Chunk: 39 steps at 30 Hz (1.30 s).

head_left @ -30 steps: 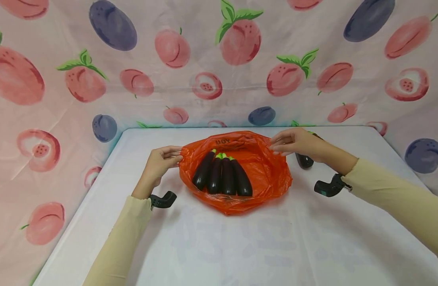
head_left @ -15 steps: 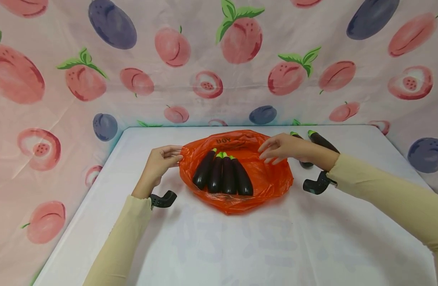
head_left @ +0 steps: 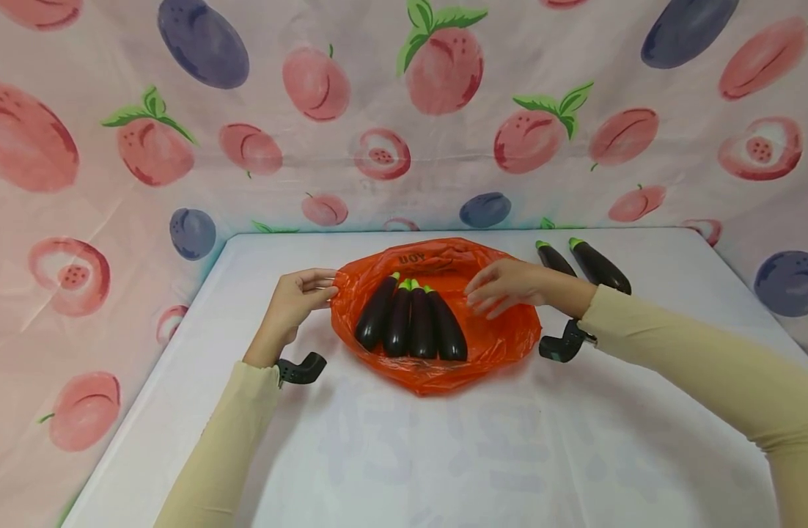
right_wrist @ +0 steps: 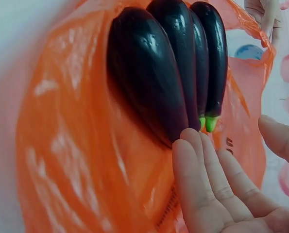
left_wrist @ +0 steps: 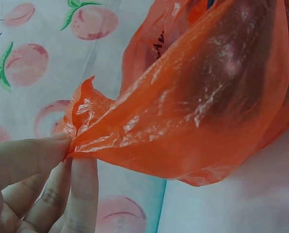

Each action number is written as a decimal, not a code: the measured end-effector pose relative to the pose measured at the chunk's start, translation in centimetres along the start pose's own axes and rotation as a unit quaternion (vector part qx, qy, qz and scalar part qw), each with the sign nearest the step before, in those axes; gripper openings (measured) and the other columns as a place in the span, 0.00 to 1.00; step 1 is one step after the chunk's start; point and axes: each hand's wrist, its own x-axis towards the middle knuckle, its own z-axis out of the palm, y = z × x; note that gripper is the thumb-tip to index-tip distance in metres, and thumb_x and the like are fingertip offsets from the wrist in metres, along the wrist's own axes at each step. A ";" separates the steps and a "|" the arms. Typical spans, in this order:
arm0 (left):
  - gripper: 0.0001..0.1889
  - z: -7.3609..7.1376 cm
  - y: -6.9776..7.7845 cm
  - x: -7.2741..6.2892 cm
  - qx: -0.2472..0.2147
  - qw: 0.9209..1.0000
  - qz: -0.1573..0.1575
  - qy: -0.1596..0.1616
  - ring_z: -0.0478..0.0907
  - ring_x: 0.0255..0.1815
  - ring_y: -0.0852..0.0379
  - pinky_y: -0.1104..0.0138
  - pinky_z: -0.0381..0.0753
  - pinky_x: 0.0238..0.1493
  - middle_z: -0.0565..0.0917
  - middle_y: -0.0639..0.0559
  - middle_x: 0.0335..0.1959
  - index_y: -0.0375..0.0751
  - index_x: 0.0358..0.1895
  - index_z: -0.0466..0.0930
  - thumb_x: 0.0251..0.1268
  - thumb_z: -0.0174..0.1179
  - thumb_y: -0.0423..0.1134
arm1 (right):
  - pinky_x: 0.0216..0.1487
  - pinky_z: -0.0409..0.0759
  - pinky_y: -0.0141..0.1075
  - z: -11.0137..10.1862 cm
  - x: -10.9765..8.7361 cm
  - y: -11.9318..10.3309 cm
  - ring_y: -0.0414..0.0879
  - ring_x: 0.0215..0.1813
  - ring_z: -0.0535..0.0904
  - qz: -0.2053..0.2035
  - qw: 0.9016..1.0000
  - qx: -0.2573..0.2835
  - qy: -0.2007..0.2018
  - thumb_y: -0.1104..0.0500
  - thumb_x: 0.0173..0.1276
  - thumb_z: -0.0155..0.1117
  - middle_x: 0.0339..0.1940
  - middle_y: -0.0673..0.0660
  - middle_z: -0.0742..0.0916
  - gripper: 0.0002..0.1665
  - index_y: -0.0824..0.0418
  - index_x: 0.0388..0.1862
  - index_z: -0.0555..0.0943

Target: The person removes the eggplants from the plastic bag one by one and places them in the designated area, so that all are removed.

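An orange-red plastic bag (head_left: pixel 430 380) lies spread with its mouth wide, printed letters inside its far wall. Several dark eggplants (head_left: pixel 422 330) with green stems lie side by side in its left half. At the bag's left edge my left hand (head_left: pixel 290 312) pinches a gathered corner of the film; the left wrist view shows the bag (left_wrist: pixel 178 111) drawn taut from thumb and finger. My right hand (head_left: pixel 506 287) is over the bag's right half with nothing in it. In the right wrist view its fingers (right_wrist: pixel 217 165) are extended close to the stem ends of the eggplants (right_wrist: pixel 146 73).
Two more eggplants, a smaller-looking one (head_left: pixel 554 258) and another (head_left: pixel 600 266), lie on the white table (head_left: pixel 404 462) at the back right, beyond my right forearm. A cloth backdrop (head_left: pixel 443 147) with printed peaches rises behind the table. Each wrist carries a black camera mount (head_left: pixel 302 369).
My right hand has left the bag's right edge and moved left and slightly down over the bag, uncovering the two eggplants behind. My left hand keeps its pinch and its place.
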 end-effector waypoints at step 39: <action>0.18 0.0 -0.1 0.0 -0.011 1.000 -0.004 0.000 0.81 0.34 0.68 0.72 0.84 0.39 0.83 0.45 0.43 0.30 0.56 0.76 0.63 0.58 0.31 | 0.54 0.81 0.44 2.3 5.1 1.1 0.50 0.48 0.83 0.076 0.997 0.008 0.013 0.61 0.66 0.61 0.51 0.64 0.83 0.26 0.71 0.60 0.71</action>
